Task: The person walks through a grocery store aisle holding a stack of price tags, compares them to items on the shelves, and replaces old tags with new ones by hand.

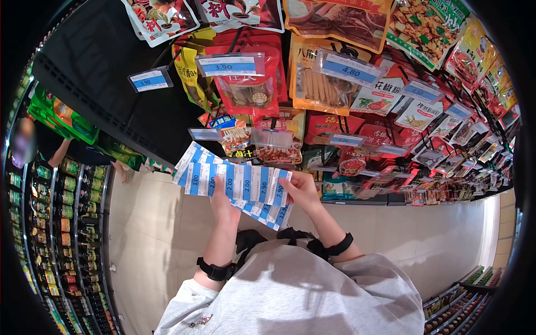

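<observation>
Several sheets of blue-and-white price labels [238, 181] lie loosely fanned in front of my chest. My left hand [223, 205] grips them from below, its thumb lying over the front of the top sheet. At the right end of that top sheet, my right hand [304, 191] pinches the label strip between thumb and fingers. Printed prices such as 1.00, 2.00 and 7.90 run sideways along it. Other sheets stick out behind at the upper left and lower right. The fingers behind the sheets are hidden.
Seasoning packets [249, 84] hang on hooks ahead, with clear price tag holders [231, 65] at the hook ends. A black shelf panel [125, 106] is at left. Shelves of jars [67, 226] line the far left, where another person's arm [60, 152] shows. Pale floor tiles [151, 223] lie below.
</observation>
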Motion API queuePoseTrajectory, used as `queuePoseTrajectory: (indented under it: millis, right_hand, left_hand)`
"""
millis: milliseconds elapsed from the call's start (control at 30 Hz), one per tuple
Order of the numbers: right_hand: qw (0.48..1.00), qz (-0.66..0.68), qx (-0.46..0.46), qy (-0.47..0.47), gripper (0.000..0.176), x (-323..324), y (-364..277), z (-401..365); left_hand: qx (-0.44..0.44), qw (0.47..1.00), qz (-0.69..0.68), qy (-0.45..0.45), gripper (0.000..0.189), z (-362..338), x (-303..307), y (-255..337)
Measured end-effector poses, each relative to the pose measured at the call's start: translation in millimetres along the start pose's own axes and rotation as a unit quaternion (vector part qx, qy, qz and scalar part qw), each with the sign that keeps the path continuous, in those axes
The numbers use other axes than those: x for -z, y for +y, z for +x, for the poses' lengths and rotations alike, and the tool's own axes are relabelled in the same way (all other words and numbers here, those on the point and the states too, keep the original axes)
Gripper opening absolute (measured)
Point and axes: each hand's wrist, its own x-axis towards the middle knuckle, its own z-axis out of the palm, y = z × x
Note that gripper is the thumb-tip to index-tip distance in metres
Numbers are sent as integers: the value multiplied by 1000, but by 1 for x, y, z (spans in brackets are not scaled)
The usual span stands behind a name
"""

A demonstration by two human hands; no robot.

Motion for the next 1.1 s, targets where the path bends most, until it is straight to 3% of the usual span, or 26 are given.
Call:
queuePoseTrajectory:
  millis: [467, 667, 800, 967, 1100]
  right_hand:
    - [987, -5, 75, 143, 12, -14, 6, -2]
    - [999, -20, 6, 29, 13, -2, -1, -2]
    - [999, 2, 5, 43, 16, -6, -1, -3]
    - [988, 50, 85, 119, 15, -16, 6, -6]
    - [992, 59, 73, 86, 16, -6, 1, -2]
  left_hand:
    - [-27, 997, -61, -28, 41, 2, 1, -5]
    - [-55, 997, -56, -6, 40, -1, -1, 0]
    - [-48, 996, -81, -7, 39, 0, 0, -1]
    - [-67, 995, -80, -9, 40, 5, -3, -7]
    - [-73, 994, -67, -35, 42, 9, -1, -5]
